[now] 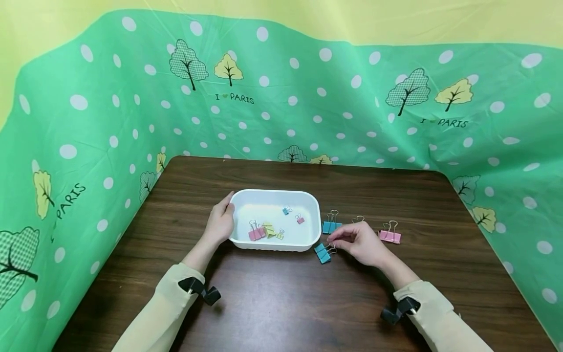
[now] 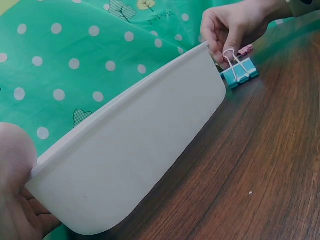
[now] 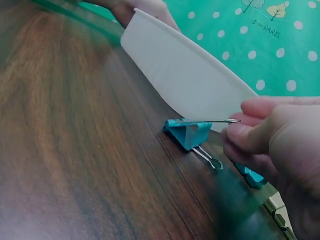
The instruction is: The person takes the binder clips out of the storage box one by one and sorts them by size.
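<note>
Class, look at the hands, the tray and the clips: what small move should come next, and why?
Probably lift the nearer blue clip over the rim into the white tray: the right hand pinches its wire handle beside the tray, the left hand holds the opposite end, and other clips lie inside.

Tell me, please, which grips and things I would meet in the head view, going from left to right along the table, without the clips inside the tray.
Left grip → white tray → front blue clip → right grip → pink clip.
</note>
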`<state>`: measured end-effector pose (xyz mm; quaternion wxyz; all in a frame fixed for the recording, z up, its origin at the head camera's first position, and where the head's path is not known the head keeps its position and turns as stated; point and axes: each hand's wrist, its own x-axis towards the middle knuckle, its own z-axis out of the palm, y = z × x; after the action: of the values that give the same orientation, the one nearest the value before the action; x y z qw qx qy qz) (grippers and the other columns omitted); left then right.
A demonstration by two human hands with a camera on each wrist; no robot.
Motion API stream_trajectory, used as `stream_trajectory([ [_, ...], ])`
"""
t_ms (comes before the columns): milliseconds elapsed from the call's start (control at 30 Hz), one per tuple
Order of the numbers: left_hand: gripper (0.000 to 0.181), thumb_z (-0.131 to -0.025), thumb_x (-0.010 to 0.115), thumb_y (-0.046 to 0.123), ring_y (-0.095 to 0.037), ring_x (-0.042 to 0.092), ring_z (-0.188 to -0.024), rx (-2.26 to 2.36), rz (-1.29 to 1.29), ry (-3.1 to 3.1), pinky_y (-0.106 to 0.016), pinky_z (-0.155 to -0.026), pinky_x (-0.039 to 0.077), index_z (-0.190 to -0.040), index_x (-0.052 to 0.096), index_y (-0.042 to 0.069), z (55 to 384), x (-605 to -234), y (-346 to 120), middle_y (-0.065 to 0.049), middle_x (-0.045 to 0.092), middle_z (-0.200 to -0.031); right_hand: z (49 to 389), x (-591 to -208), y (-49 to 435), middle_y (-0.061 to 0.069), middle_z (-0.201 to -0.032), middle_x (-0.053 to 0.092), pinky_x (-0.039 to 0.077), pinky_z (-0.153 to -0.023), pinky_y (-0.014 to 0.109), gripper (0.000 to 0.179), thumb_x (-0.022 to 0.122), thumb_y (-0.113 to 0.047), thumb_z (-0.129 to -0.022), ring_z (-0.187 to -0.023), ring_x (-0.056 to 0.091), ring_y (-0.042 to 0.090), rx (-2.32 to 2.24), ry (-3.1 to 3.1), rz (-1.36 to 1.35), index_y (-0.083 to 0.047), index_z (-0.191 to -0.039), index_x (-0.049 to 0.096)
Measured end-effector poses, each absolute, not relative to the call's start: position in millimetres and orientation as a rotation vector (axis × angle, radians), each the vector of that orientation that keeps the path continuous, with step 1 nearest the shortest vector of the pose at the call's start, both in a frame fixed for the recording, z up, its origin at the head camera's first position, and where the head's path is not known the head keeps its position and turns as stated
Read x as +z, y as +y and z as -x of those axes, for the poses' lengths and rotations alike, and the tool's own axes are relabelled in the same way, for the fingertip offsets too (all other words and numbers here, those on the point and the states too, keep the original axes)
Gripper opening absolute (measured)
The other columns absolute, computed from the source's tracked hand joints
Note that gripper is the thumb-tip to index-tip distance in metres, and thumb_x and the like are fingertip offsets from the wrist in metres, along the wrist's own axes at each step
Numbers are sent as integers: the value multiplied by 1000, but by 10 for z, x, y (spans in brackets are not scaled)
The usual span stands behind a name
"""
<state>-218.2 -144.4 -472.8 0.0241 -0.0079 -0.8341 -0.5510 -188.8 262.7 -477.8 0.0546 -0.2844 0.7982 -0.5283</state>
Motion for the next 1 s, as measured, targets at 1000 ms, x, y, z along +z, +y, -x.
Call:
stream_trajectory([
  [1000,50,-112,35,9,-35,34,-152,-1723,42,-2529,-48,-126,24,-160,39,-5,2196,-4746,-1436,-20,41,-163,1597,-4663,2452,15,-95,79,64,-75,38,20,82,-2,-92,-85,78,25,-1688,2485,186,9,-108,78],
])
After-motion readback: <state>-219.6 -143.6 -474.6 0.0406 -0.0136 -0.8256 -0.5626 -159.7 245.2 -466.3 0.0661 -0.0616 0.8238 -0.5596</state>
